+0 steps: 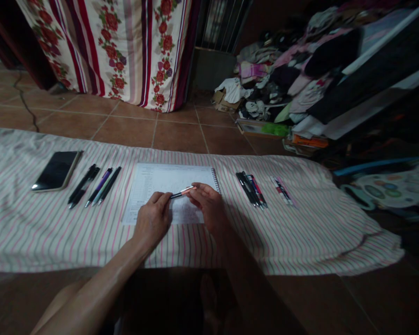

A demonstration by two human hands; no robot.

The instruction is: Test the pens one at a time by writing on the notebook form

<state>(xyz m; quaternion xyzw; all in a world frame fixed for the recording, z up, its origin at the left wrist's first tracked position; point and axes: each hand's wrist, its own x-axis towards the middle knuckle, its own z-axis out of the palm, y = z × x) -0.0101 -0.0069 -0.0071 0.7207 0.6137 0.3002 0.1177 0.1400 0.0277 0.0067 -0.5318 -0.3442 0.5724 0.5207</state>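
Note:
Both my hands hold one pen [181, 192] over a spiral notebook [153, 182] that lies open on a striped cloth [300, 228]. My left hand [153, 218] pinches the pen's dark end. My right hand [209, 207] grips its lighter, pinkish end. The pen lies nearly level just above the written page. Several pens [94, 185] lie in a row left of the notebook, and another group of pens [251, 188] lies to its right.
A dark phone [57, 170] rests on the cloth at the far left. A small printed packet [282, 190] lies right of the pens. Beyond the cloth are tiled floor [132, 125], a floral curtain [125, 46] and a pile of clothes [293, 70] at the right.

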